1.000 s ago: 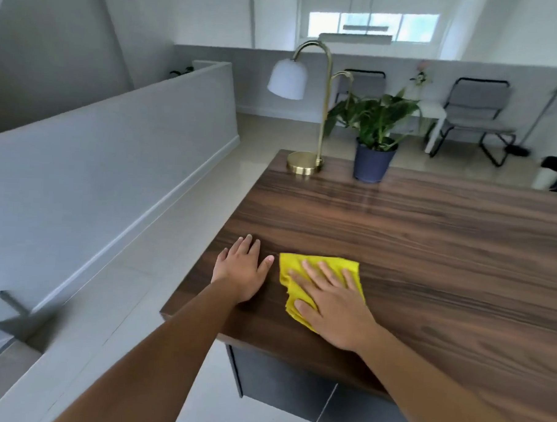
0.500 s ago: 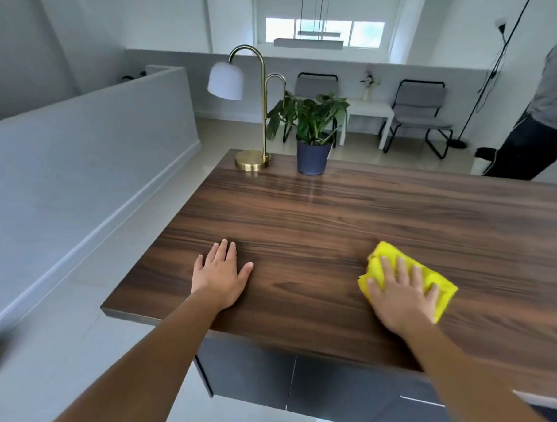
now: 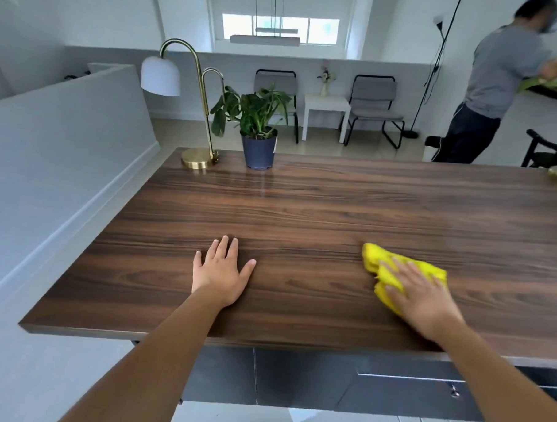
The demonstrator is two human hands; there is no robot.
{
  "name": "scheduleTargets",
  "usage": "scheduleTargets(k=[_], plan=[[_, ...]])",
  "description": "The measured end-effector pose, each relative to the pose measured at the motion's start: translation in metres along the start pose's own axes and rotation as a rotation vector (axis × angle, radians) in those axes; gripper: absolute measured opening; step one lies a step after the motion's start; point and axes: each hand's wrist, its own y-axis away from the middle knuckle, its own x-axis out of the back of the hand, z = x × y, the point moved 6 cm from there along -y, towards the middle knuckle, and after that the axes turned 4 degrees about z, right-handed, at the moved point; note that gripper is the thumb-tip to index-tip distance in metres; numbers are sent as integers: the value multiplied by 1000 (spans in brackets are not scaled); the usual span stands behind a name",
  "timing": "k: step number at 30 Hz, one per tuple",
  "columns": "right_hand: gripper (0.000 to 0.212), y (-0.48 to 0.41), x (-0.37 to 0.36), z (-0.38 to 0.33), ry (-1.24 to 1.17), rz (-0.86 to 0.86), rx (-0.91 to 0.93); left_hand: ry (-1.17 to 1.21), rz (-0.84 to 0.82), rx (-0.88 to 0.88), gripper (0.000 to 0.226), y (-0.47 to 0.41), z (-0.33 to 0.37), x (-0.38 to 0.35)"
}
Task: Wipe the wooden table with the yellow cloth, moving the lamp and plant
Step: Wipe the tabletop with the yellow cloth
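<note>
One lamp (image 3: 168,78), one plant (image 3: 252,112), one cloth (image 3: 386,263), two chairs (image 3: 376,100).

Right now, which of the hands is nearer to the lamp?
The left. The left hand lies flat on the table, in front of the lamp at the far left corner. The right hand, on the yellow cloth, is farther right.

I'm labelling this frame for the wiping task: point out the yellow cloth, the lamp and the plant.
yellow cloth (image 3: 372,258): head view, bunched left end clear of the fingers.
lamp (image 3: 160,77): head view, white shade.
plant (image 3: 259,152): head view, dark blue pot.
</note>
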Motion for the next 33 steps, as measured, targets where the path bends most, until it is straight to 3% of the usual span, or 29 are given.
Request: scheduleTargets(k=[2,4,7,14,20,23,26,29,33], plan=[[58,-4,5,43,-38,7,-207,13,15,-4,70,1,-1,0],[58,-7,6,51,-46,17,-354,20,23,-8,69,1,-1,0],[64,-20,4,10,-85,-25,-398,22,33,-8,69,1,-1,1],[64,-35,-6,-158,-43,-35,271,-1,76,-7,66,-2,0,6],[66,-86,3,-147,-170,-109,509,12,97,-35,63,-53,-12,23],[68,-128,4,-119,-157,-106,364,-19,-18,-51,69,-84,-21,14],[70,-165,5,-84,-119,-36,41,-38,-54,-86,72,-106,-26,8],[86,-188,4,-77,-101,-34,-201,-35,-47,-113,73,-117,-29,4],[98,-201,4,-108,-64,-124,-115,-28,-28,-126,73,-118,-31,1]])
